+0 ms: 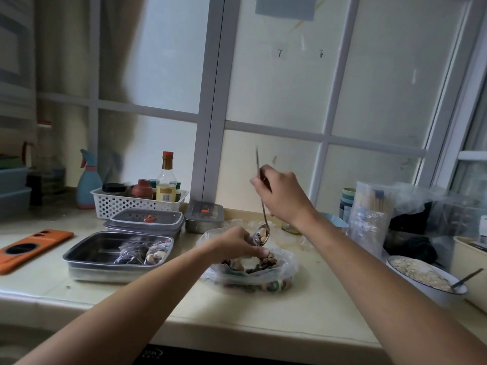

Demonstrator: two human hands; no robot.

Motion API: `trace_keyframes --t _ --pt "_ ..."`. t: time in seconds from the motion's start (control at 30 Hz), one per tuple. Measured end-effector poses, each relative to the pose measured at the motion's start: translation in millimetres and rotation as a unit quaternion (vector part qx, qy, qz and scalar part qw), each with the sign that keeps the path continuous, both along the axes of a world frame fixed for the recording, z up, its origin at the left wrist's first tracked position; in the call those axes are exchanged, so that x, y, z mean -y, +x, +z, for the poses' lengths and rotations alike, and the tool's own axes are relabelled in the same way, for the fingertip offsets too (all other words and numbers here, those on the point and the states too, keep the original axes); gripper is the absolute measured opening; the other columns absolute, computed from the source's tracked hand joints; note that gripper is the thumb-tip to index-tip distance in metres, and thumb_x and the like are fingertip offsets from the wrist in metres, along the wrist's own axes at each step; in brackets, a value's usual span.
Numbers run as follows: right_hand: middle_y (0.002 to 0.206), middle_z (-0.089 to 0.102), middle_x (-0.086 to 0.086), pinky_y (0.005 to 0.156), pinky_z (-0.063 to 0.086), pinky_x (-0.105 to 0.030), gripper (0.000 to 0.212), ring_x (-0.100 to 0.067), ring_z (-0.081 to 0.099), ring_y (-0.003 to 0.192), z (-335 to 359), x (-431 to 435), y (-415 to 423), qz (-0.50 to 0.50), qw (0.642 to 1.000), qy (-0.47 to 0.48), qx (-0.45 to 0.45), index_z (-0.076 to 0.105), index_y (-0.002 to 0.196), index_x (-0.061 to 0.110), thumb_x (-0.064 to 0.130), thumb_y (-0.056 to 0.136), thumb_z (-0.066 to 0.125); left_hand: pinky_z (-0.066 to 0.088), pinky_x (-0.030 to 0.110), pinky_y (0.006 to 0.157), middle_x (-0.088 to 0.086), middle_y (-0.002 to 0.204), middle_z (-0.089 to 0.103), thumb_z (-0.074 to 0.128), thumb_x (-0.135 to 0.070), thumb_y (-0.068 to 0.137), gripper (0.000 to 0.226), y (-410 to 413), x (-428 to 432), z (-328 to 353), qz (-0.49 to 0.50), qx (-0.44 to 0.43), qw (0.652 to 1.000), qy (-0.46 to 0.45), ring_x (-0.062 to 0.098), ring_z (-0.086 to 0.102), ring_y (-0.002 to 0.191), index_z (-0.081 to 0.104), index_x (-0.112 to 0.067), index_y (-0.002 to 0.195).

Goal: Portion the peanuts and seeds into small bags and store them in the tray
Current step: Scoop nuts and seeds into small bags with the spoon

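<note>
Our right hand [283, 197] grips the handle of a spoon [261, 236], its bowl loaded with peanuts. Just below it our left hand [237, 242] pinches clear plastic [250, 240] (a small bag or the big one's rim, we cannot tell) over the open big bag [287, 262] of peanuts and seeds on the tabletop [184, 304]. Left of that, the tray [79, 252] holds two filled small bags [143, 251] against its right wall.

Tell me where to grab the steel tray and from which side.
Grip the steel tray by its outturned rim at both short ends, coming from above. Its walls are smooth with no handle, and the filled bags lie toward its right end, so a one-sided hold would likely tip it.
</note>
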State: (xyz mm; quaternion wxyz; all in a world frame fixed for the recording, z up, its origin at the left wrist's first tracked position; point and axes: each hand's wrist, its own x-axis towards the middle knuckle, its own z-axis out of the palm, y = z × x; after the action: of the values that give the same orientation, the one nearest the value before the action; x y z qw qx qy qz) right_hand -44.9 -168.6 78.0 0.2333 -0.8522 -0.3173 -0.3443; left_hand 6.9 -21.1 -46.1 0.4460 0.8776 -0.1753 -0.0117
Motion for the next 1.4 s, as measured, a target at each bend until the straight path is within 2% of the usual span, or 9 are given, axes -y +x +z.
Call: trace_keyframes --t 0.13,0.23,0.33,0.43,0.63,0.83,1.17,1.27,1.4 --pt "0.071 0.06 -0.008 0.059 0.043 -0.039 0.023 -0.029 0.056 0.062 6.6 -15.4 -2.6 0.028 0.996 -0.086 0.027 0.056 0.098 0.008 0.029 0.106 0.053 0.031 0.026 0.057 -0.008 0.06 0.044 0.085 -0.046 0.08 0.047 1.2 4.4 -5.2 -0.022 0.005 0.997 -0.076 0.011 0.041 0.058 0.049 -0.019 0.066" --pt "0.078 0.064 -0.013 0.065 0.049 -0.045 0.021 -0.038 0.06 0.072 6.0 -25.8 -4.9 0.032 0.984 -0.163 0.059 0.055 0.105 0.008 0.028 0.107 0.05 0.032 0.02 0.052 -0.011 0.054 0.043 0.081 -0.042 0.086 0.046 -0.5 4.7 -6.3 -0.016 -0.018 0.993 -0.119 0.006 0.04 0.05 0.046 -0.021 0.064" --pt "0.087 0.069 -0.018 0.067 0.052 -0.049 0.021 -0.042 0.064 0.078 3.1 -32.1 -7.5 0.03 0.975 -0.207 0.078 0.054 0.11 0.007 0.027 0.108 0.047 0.038 0.027 0.061 -0.008 0.056 0.048 0.082 -0.05 0.081 0.046 -0.2 2.1 -8.8 0.0 -0.036 0.989 -0.143 0.01 0.043 0.051 0.052 -0.018 0.066" --pt "0.089 0.069 -0.018 0.065 0.051 -0.048 0.022 -0.044 0.064 0.078 1.7 -34.3 -9.2 0.018 0.97 -0.221 0.101 0.053 0.11 0.005 0.026 0.109 0.046 0.04 0.026 0.051 0.001 0.059 0.051 0.081 -0.049 0.083 0.046 -1.8 -1.1 -9.5 0.007 -0.042 0.988 -0.151 0.014 0.042 0.051 0.057 -0.011 0.072" --pt "0.088 0.069 -0.016 0.062 0.05 -0.046 0.024 -0.044 0.065 0.077 3.4 -32.0 -10.2 0.005 0.97 -0.201 0.135 0.054 0.114 0.004 0.026 0.109 0.045 0.033 0.015 0.046 -0.002 0.055 0.049 0.078 -0.041 0.088 0.047 -5.0 -4.0 -5.5 0.014 -0.04 0.99 -0.136 0.006 0.041 0.044 0.049 -0.015 0.061" --pt "0.078 0.064 -0.013 0.055 0.05 -0.046 0.021 -0.044 0.061 0.066 0.9 -29.2 -8.6 0.005 0.975 -0.146 0.168 0.054 0.105 0.004 0.023 0.108 0.049 0.035 0.021 0.05 0.003 0.061 0.06 0.072 -0.043 0.093 0.042 -5.5 -6.1 -4.7 0.017 -0.071 0.985 -0.155 0.015 0.046 0.053 0.057 -0.013 0.068" --pt "0.08 0.066 -0.013 0.059 0.053 -0.046 0.023 -0.038 0.064 0.068 -1.0 -18.8 -3.7 -0.025 0.988 -0.046 0.145 0.056 0.106 0.004 0.024 0.109 0.045 0.038 0.023 0.045 0.006 0.066 0.055 0.063 -0.009 0.091 0.008 -4.7 -6.1 1.0 0.058 -0.134 0.975 -0.166 0.017 0.046 0.053 0.061 -0.005 0.084" --pt "0.077 0.064 -0.011 0.057 0.05 -0.04 0.025 -0.031 0.062 0.064 -0.9 -12.2 2.4 -0.067 0.988 -0.003 0.14 0.057 0.107 0.005 0.024 0.11 0.042 0.042 0.024 0.058 0.002 0.073 0.053 0.072 -0.003 0.085 0.022 -3.8 -9.3 -4.6 0.029 -0.09 0.988 -0.124 0.015 0.049 0.067 0.054 -0.014 0.079" --pt "0.068 0.059 -0.008 0.051 0.047 -0.038 0.028 -0.025 0.06 0.056 -7.8 8.4 16.2 -0.121 0.987 0.092 0.055 0.057 0.094 0.005 0.023 0.108 0.041 0.038 0.021 0.05 -0.001 0.059 0.045 0.064 -0.003 0.091 0.033 -5.4 -15.5 -8.4 0.023 -0.065 0.99 -0.12 0.014 0.048 0.054 0.046 -0.015 0.066"
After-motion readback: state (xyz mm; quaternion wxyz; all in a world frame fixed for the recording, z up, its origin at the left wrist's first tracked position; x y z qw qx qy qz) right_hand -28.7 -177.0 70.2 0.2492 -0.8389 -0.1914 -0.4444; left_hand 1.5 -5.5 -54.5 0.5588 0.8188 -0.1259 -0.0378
